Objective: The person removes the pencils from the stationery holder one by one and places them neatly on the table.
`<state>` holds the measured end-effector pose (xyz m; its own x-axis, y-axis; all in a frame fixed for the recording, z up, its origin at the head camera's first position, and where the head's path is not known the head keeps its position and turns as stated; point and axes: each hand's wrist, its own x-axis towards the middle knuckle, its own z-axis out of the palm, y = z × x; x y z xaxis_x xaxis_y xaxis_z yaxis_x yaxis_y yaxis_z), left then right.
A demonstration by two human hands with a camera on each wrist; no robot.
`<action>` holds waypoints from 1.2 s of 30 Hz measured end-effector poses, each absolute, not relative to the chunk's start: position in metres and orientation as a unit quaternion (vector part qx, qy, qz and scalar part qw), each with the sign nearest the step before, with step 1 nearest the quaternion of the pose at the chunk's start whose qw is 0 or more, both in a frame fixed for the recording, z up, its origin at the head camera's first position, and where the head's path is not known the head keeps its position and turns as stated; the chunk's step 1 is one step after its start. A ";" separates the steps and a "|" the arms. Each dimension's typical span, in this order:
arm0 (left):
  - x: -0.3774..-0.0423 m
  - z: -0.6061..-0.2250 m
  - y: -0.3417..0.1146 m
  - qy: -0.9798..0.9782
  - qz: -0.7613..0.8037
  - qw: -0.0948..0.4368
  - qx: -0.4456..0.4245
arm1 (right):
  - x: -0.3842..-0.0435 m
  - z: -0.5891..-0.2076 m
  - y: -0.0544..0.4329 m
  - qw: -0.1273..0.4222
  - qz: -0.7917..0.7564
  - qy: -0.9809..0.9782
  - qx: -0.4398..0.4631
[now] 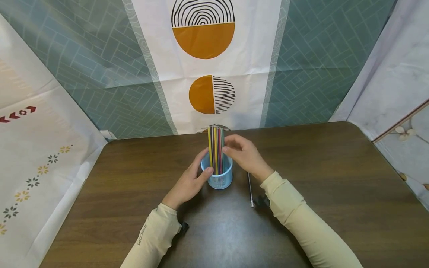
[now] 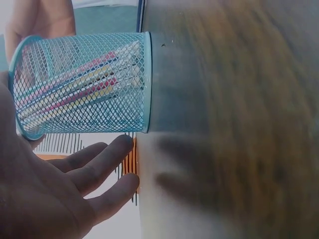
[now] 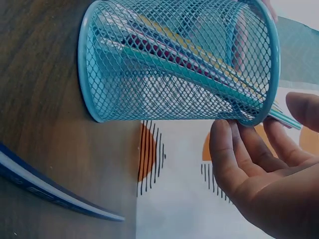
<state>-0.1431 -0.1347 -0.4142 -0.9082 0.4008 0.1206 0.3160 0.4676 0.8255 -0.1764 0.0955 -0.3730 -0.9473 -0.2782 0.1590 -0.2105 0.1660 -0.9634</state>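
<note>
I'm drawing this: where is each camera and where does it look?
Head: on the person's head, facing forward and down at the table, cup and pencils; left hand, right hand and sleeves show.
Left wrist: worn there, facing the cup's side; left hand shows, right hand partly.
Right wrist: worn there, facing the cup; right hand shows.
Both wrist views share the cup and pencils.

The pale-yellow fabric left sleeve (image 1: 161,227) bore dark lettering (image 1: 142,235), a small black attachment (image 1: 184,228) at its cuff; the matching right sleeve (image 1: 301,219) was wrinkled. Left hand (image 1: 187,184) and right hand (image 1: 247,155) were bare.
</note>
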 end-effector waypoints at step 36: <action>-0.142 -0.415 -0.135 0.865 0.461 0.061 0.189 | -0.183 -0.371 0.099 -0.019 -0.677 0.728 -0.104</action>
<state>-0.1424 -0.1345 -0.4154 -0.9209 0.3835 0.0699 0.2717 0.5028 0.8206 -0.1830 0.0988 -0.3713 -0.9775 -0.1260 0.1689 -0.1776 0.0614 -0.9822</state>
